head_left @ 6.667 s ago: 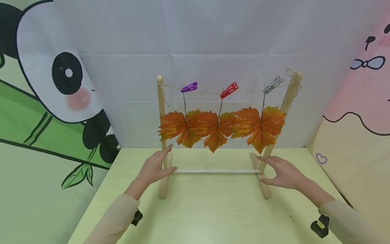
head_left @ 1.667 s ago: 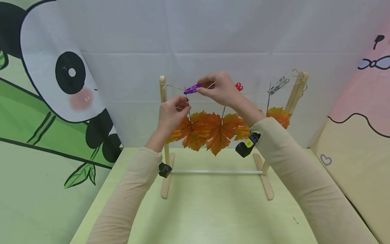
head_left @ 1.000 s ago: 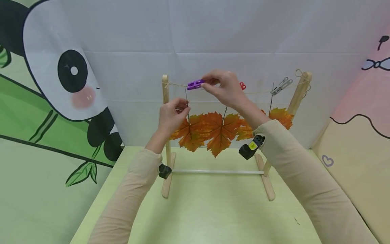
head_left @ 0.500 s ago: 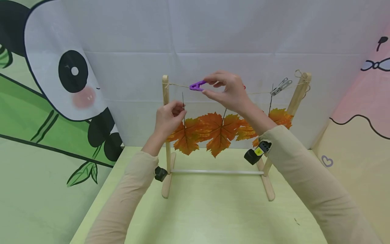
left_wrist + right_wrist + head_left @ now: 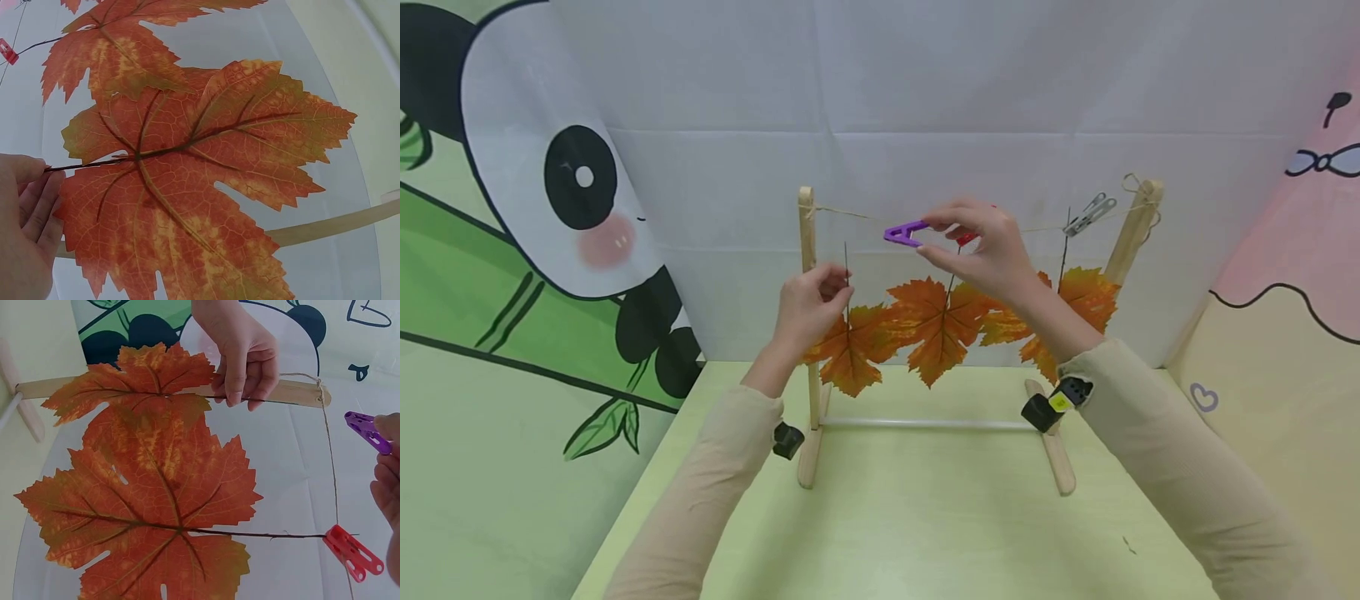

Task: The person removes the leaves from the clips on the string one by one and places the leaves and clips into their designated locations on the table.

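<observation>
My left hand (image 5: 811, 307) pinches the dark stem of an orange maple leaf (image 5: 187, 169) near the left post, and the stem's top end stands free of the string. A purple clothespin (image 5: 904, 234) is held between the thumb and fingers of my right hand (image 5: 988, 250), apart from the string (image 5: 330, 456). Two more leaves hang from the string: a middle leaf (image 5: 942, 325) by a red clothespin (image 5: 351, 553), and a right leaf (image 5: 1086, 300) by a grey clothespin (image 5: 1090, 215). My right hand and forearm hide part of the red clothespin and the right leaf in the head view.
A wooden stand with a left post (image 5: 807, 237) and a right post (image 5: 1135, 229) carries the string. A white rod (image 5: 925, 423) joins its feet on the pale table (image 5: 925, 517). Behind hangs a white cloth (image 5: 940, 75), with a panda picture at left.
Both hands were apart by the posts, then came up to the purple clothespin. It has come off the string and leaf stem; the left leaf has moved down and slightly left.
</observation>
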The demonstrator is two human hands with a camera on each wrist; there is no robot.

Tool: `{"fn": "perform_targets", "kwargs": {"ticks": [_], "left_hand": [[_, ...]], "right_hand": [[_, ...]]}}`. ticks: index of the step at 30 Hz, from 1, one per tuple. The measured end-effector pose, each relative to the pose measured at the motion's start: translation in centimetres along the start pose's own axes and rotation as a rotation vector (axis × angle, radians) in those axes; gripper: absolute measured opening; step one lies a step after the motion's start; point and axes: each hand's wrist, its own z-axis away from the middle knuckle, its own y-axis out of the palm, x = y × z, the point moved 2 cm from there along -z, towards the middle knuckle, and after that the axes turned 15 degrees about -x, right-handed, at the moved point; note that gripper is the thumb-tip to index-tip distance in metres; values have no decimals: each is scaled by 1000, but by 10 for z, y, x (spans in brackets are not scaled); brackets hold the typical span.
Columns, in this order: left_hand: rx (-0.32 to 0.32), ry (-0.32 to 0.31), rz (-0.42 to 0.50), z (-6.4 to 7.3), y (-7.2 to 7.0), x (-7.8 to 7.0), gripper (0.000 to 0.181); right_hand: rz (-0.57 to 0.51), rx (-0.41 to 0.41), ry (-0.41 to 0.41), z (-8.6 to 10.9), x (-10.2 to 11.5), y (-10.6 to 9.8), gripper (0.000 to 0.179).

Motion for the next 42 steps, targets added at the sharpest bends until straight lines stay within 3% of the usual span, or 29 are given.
{"fn": "perform_targets", "kwargs": {"ticks": [15, 23, 28, 35, 42], "left_hand": [[57, 2, -45, 18, -4, 14, 12], [73, -5, -55, 26, -6, 21, 12], [81, -11, -54, 31, -9, 25, 12], [92, -12, -98, 42, -13, 34, 13], [100, -33, -125, 56, -17, 48, 14]], "right_hand": [[102, 44, 16, 45, -18, -37, 28], [131, 24, 49, 68, -26, -51, 31], [166, 24, 76, 82, -24, -60, 33], [211, 47, 148, 96, -5, -68, 29], [223, 54, 192, 123, -10, -76, 29]]}}
